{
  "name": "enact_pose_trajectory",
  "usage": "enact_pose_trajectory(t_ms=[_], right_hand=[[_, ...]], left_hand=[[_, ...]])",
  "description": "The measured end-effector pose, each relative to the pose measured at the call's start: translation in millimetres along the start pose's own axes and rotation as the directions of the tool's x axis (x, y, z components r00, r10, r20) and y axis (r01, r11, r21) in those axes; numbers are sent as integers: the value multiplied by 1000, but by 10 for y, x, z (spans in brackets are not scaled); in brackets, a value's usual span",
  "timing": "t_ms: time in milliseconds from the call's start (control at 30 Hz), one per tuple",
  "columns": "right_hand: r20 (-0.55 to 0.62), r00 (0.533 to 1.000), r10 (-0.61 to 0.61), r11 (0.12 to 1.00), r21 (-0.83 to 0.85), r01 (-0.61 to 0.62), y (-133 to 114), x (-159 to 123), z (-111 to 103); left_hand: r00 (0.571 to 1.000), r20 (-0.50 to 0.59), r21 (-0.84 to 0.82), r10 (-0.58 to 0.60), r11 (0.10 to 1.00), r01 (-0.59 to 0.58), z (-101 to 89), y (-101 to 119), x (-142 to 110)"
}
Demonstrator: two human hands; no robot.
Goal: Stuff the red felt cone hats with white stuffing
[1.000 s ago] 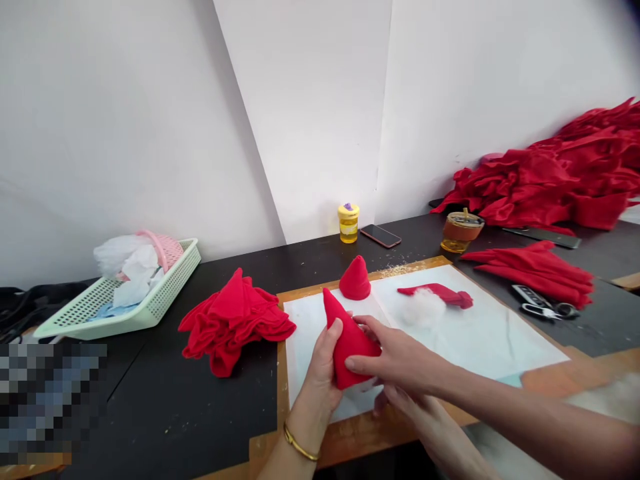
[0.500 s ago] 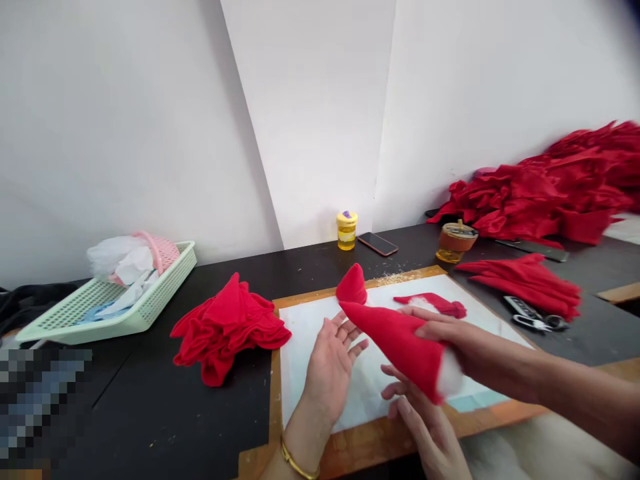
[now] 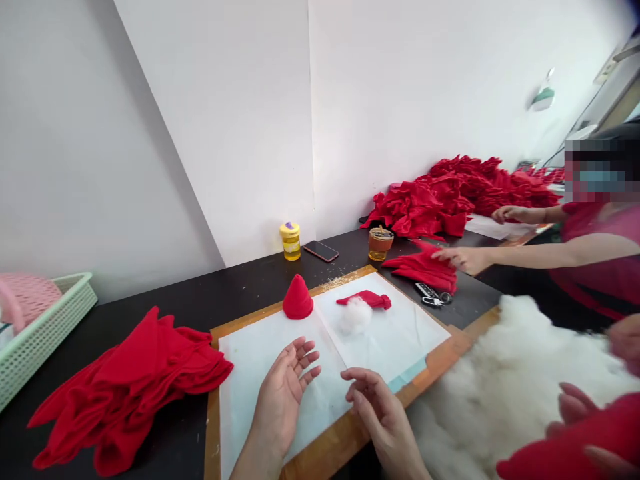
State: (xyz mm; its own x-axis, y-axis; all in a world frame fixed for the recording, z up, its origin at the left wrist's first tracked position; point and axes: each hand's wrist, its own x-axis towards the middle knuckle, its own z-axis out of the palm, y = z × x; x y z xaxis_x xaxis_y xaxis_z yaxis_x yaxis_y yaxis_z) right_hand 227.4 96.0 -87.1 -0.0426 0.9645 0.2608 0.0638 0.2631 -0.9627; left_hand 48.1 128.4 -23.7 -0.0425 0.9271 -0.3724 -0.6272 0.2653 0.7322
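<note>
My left hand (image 3: pixel 285 393) is held palm inward over the white sheet (image 3: pixel 265 360), fingers spread and with nothing in them. Close by on its right, my right hand (image 3: pixel 383 417) has its fingers apart and loosely curled, also empty. Beyond both hands a red cone-shaped hat (image 3: pixel 299 298) stands upright on the sheet. Right of it lie a small tuft of white stuffing (image 3: pixel 356 317) and a flat red cloth piece (image 3: pixel 373 299). At the bottom right edge another person's hands, partly cut off, hold a red hat (image 3: pixel 575 443) over a heap of white stuffing (image 3: pixel 510 373).
A pile of red cloth pieces (image 3: pixel 135 387) lies left of the board. Behind stand a yellow-lidded jar (image 3: pixel 290 241), a phone (image 3: pixel 321 251) and a brown-banded cup (image 3: pixel 380 245). A co-worker's hand (image 3: pixel 465 259) touches red cloth (image 3: pixel 425 267) near keys (image 3: pixel 433 295). A green basket (image 3: pixel 75 297) stands left.
The red hat, held by another person's hand above my right hand, has gone to the bottom right. The view has swung right, bringing in the co-worker and the stuffing heap. My hands stay empty.
</note>
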Motion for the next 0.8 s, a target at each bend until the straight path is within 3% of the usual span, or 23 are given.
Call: enact_pose_trajectory(t_ms=[133, 267, 533, 800], right_hand=[[-93, 994, -49, 991, -130, 36, -3, 138, -204], [-126, 988, -85, 986, -152, 65, 30, 199, -315], [-97, 968, -230, 956, -207, 206, -102, 60, -124], [-71, 946, -318, 922, -257, 291, -14, 98, -60]], left_hand=[[1000, -6, 12, -20, 1000, 20, 27, -48, -7], [1000, -22, 29, -11, 1000, 11, 14, -80, -2], [996, -63, 106, -70, 991, 76, 81, -97, 28], [997, 1, 189, -80, 979, 79, -172, -235, 344]])
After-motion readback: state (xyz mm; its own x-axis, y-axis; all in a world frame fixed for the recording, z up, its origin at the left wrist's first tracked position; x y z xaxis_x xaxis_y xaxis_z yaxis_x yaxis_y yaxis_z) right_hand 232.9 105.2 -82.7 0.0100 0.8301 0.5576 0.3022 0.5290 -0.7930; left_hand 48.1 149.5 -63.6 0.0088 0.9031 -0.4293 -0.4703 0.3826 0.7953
